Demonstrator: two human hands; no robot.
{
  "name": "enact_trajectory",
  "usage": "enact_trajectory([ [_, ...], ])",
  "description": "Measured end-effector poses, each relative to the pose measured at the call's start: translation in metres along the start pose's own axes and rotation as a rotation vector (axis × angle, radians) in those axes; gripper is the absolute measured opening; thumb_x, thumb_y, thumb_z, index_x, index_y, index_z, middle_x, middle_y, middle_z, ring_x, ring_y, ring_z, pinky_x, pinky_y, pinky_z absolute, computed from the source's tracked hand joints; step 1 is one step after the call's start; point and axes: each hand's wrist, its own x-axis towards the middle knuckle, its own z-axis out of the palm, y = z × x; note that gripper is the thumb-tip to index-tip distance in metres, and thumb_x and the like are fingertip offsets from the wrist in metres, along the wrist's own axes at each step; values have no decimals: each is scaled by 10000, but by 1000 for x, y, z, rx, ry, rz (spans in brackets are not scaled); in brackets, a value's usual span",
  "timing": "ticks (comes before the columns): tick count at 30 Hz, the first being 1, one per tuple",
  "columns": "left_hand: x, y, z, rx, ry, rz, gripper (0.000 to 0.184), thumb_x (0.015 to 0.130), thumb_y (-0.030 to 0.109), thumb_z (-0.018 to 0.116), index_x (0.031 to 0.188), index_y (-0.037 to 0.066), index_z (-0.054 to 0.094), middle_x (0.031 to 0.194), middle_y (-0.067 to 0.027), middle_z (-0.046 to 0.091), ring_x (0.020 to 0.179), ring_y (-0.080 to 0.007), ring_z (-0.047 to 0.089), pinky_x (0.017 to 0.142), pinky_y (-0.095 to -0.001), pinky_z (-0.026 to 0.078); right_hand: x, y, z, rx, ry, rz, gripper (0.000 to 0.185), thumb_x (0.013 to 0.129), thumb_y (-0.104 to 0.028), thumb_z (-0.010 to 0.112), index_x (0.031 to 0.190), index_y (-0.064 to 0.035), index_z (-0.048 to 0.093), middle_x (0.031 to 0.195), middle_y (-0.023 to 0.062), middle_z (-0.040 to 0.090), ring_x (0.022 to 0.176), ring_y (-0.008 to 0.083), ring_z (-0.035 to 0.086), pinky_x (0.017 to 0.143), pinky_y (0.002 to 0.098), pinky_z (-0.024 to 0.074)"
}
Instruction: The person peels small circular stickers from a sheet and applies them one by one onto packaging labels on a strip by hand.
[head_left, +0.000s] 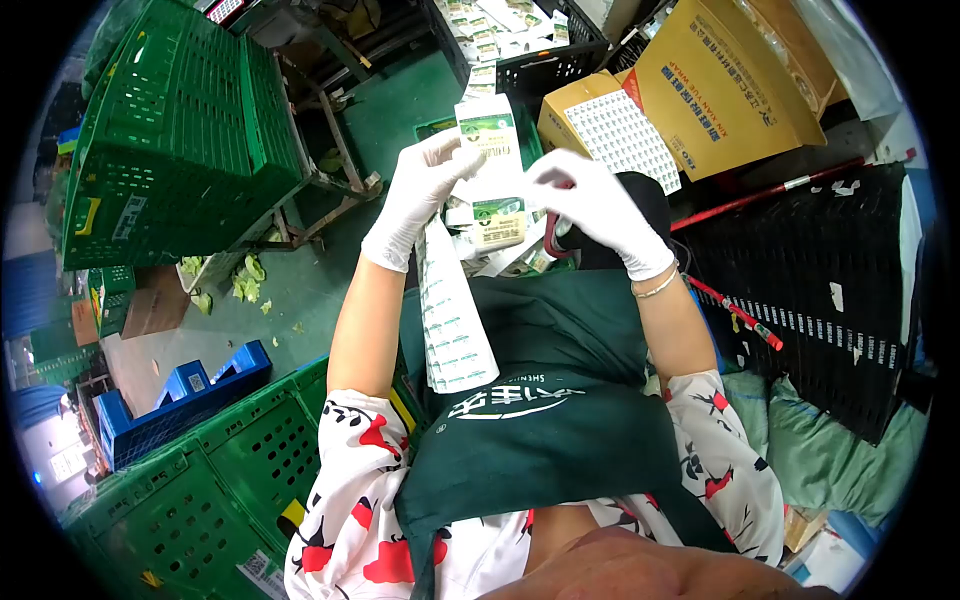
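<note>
Both my hands wear white gloves. My left hand [425,190] is closed on a long strip of small printed stickers [455,320], which hangs down over the dark green apron. The same hand touches the edge of a white and green printed label sleeve [490,135]. To the right, my right hand [592,200] is bent beside the label, its fingers curled; whether they grip anything is unclear. Below and between the hands lie more printed labels [499,224] in a green crate [530,120]. A dark red loop [555,238] shows under my right hand.
Stacked green crates [180,140] stand at the left, more green crates [230,460] at lower left. A black crate of labels [550,68] is at the top. A cardboard box [700,90], a sticker sheet [622,135] and black crates [810,290] are at right.
</note>
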Motion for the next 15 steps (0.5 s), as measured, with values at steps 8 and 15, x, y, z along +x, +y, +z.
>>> enact_trajectory([
  [8, -6, -5, 12, 89, -138, -56, 446, 906, 82, 688, 1312, -51, 561, 1150, -87, 674, 1001, -125, 646, 872, -291, 553, 23, 7, 8, -24, 319, -237, 219, 821, -69, 751, 991, -19, 620, 912, 62, 673, 879, 135, 649, 819, 286, 526],
  [15, -12, -3, 10, 62, -99, -43, 382, 916, 151, 680, 1235, -53, 627, 1061, -33, 685, 920, -63, 606, 825, -217, 493, 28, 15, 14, -254, 401, -84, 210, 862, -161, 739, 967, -12, 634, 863, 52, 661, 756, 105, 626, 684, 265, 516],
])
